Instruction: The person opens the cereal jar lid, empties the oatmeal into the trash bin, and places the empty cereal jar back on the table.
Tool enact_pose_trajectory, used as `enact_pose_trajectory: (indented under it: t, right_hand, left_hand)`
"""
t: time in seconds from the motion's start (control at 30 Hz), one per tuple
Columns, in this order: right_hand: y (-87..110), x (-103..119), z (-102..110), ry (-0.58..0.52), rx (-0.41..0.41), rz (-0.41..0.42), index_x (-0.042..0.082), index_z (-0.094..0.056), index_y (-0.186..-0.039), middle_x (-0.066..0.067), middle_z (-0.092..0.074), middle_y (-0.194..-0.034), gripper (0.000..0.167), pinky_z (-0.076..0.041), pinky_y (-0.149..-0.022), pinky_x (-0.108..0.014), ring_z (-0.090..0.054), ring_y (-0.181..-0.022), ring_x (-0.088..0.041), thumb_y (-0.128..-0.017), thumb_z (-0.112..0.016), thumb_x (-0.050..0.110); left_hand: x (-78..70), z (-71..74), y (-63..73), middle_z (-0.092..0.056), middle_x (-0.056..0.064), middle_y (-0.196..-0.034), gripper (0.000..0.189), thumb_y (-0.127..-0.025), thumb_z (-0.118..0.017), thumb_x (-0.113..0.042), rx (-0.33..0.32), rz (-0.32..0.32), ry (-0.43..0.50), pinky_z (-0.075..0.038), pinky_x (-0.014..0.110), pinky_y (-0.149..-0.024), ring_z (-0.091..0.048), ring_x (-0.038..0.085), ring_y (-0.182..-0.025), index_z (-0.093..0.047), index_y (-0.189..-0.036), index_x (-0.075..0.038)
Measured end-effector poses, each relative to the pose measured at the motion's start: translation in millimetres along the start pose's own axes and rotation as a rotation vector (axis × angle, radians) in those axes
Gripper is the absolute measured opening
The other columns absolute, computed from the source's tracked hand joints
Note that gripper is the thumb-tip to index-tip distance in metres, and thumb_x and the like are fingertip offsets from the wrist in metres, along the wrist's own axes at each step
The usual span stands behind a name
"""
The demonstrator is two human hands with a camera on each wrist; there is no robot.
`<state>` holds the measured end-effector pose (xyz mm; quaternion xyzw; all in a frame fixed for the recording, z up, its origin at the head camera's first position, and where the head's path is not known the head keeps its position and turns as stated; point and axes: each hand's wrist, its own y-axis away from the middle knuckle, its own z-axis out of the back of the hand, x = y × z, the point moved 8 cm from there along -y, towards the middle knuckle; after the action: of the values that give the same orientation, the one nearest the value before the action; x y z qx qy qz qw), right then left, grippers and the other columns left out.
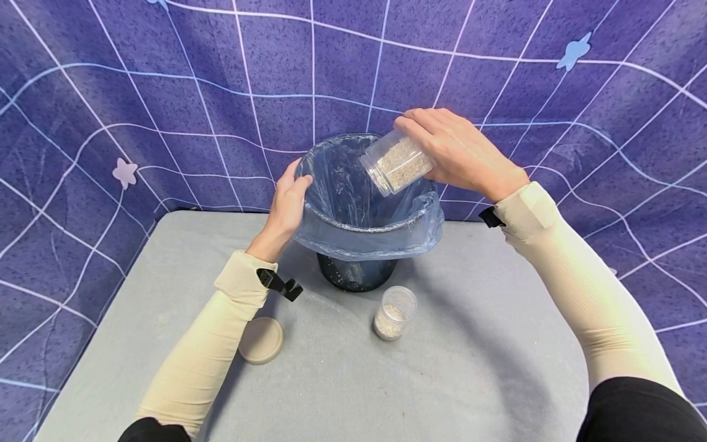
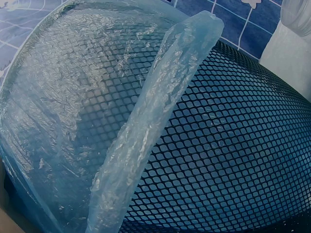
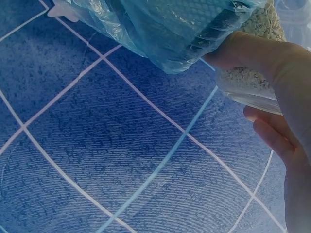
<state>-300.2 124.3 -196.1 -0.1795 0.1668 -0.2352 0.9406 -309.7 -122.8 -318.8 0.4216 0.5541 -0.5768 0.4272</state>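
My right hand (image 1: 455,150) grips a clear jar (image 1: 402,162) partly filled with pale flakes that look like oats. The jar is tilted mouth-down to the left over the opening of a black mesh wastebasket (image 1: 356,274). A translucent blue bin liner (image 1: 367,244) lines the basket and folds over its rim. With thumb inside and fingers outside, my left hand (image 1: 287,199) holds the rim at its left side. The left wrist view shows the mesh close up beneath the liner's crinkled hem (image 2: 150,131). In the right wrist view, fingers and thumb wrap the jar's base end (image 3: 248,80).
A small clear cup (image 1: 394,313) with some pale flakes stands on the grey tabletop (image 1: 458,368) in front of the basket. A round beige lid (image 1: 261,341) lies beside the left forearm. Purple grid-patterned cloth (image 1: 210,123) hangs close behind and along both sides.
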Motion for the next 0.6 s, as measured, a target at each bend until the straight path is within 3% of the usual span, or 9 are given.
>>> enact_pose_trajectory:
  t: [0.6]
  right_hand:
    - [-0.8,1.7,0.5,0.01,0.002,0.01,-0.007,-0.052,-0.144,-0.027,-0.06,-0.136,0.086,-0.047,-0.111,-0.059,-0.059,-0.123,-0.048,-0.068,-0.093,-0.009]
  left_hand:
    - [0.1,-0.4,0.4,-0.055,0.026,-0.154,0.056,-0.107,-0.04,-0.008,0.009,-0.004,-0.009,-0.04,0.04,-0.121,-0.054,0.038,-0.141,-0.038,-0.161,0.005]
